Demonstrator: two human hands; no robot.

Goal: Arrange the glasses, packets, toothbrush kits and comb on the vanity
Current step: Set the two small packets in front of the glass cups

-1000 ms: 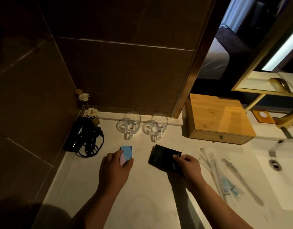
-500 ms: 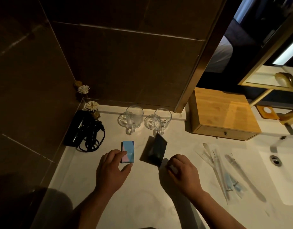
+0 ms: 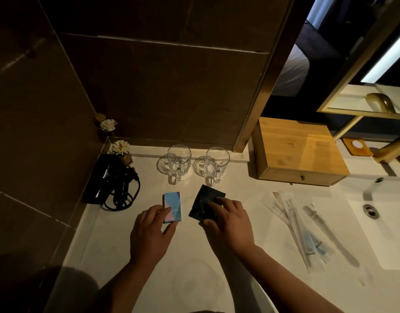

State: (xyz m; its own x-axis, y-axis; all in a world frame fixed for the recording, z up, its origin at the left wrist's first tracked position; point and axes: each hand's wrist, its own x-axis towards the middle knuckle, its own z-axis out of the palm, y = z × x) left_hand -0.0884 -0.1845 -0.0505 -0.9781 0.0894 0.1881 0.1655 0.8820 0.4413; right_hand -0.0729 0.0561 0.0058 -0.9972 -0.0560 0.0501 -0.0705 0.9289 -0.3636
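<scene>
On the desk (image 3: 194, 267): left hand (image 3: 149, 236), fingers spread, touching the blue-pink packet (image 3: 172, 207), right hand (image 3: 228, 224) pressing flat on the black packet (image 3: 205, 199) (both before two glasses (image 3: 179, 159)), toothbrush kits (image 3: 293, 218) well right.

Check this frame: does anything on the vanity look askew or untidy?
Yes. The black packet lies rotated, unlike the squared blue packet. The toothbrush kits and comb lie overlapping, fanned out loosely beside the sink.
</scene>
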